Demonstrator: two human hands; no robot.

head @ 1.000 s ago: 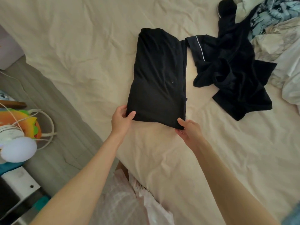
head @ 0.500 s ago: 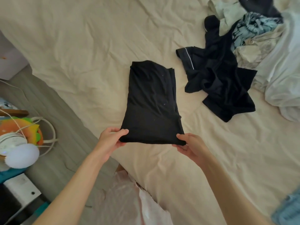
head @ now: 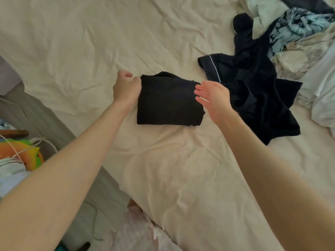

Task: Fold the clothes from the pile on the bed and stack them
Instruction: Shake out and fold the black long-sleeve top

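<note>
Two hands at the folded black garment (head: 169, 101), mid-bed on the sheet (head: 76, 51). Left hand (head: 126, 87) pinches its far-left corner; right hand (head: 213, 98) hovers flat, fingers straight, holding nothing. Risk: a one-sided lift could let the layers slide open, or snag the dark clothes (head: 253, 91) just beside it.

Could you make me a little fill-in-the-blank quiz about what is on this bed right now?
1. The folded black garment lies on the cream-coloured ____.
2. The left hand grips the folded garment at its ____ edge.
3. The right hand, at the garment's right edge, has its fingers ____.
4. The crumpled dark garment with white piping lies to the ____ of the folded one.

Missing words: bed sheet; left; straight; right
</note>
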